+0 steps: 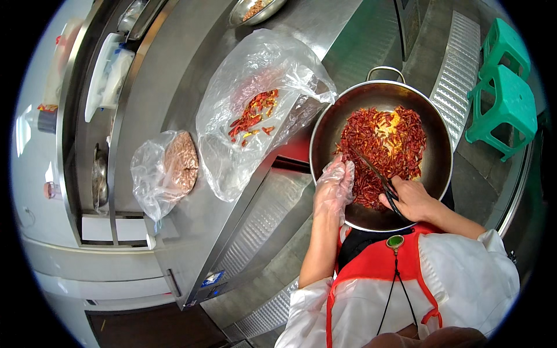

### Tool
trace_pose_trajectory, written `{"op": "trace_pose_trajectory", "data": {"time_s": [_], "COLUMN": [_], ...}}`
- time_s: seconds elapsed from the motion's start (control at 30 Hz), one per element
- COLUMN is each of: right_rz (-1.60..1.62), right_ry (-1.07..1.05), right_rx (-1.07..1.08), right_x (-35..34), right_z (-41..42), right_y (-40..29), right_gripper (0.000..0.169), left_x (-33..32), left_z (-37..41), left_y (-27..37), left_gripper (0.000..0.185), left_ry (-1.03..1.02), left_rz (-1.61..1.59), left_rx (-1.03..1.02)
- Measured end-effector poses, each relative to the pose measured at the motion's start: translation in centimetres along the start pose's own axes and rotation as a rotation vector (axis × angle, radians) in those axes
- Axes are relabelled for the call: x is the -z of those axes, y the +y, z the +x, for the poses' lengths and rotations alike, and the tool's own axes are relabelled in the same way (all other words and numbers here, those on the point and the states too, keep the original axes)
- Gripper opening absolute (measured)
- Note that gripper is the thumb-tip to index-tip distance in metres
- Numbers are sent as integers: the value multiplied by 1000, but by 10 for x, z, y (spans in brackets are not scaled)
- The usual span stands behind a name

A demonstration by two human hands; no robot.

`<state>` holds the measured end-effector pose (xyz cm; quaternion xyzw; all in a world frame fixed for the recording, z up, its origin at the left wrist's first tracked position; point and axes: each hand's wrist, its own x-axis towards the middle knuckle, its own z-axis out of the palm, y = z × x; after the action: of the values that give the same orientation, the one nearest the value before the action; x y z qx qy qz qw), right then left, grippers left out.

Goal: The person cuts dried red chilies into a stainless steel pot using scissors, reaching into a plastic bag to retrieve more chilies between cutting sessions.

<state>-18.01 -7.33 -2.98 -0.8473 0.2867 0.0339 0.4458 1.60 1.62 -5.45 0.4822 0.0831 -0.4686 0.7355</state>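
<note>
A wide metal pan (324,174) with a loop handle sits before me, above my lap. Dried red chillies (370,187) cover much of its bottom, with a patch of yellow seeds (387,130) among them. My right hand (409,198) is bare and grips black-handled scissors (380,176), whose blades point up and left over the chillies. My left hand (333,187) wears a clear plastic glove. Its fingers are drawn together at the pan's left side, around some chillies close to the scissor tips; the glove partly hides them.
On the steel counter (191,104) left of the pan lies a large clear plastic bag (226,169) with some chillies in it. Beside it sits a smaller bag of brownish-pink grains or nuts (180,163). A metal bowl (261,15) stands farther off. Green plastic stools (507,108) are at right.
</note>
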Motion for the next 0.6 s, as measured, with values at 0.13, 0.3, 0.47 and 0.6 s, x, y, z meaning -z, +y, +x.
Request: {"op": "trace_pose_trajectory", "data": {"time_s": [0.13, 0.3, 0.47, 0.6], "right_rz": [-26, -37, -34, -28], "right_ry": [-37, -66, -79, -95], "right_rx": [-57, -33, -52, -63], "right_x": [5, 4, 5, 5], "right_z": [1, 1, 1, 2], "right_y": [-6, -5, -6, -5], "right_gripper": [61, 63, 64, 65], "left_x": [2, -5, -15, -17], "left_z": [-4, -8, -16, -20], "left_y": [-4, -12, -15, -18], "left_gripper": [29, 32, 37, 37], "left_ry": [-128, -44, -13, -42], "left_rz": [-55, -28, 90, 216], "left_rx": [13, -81, -120, -162]}}
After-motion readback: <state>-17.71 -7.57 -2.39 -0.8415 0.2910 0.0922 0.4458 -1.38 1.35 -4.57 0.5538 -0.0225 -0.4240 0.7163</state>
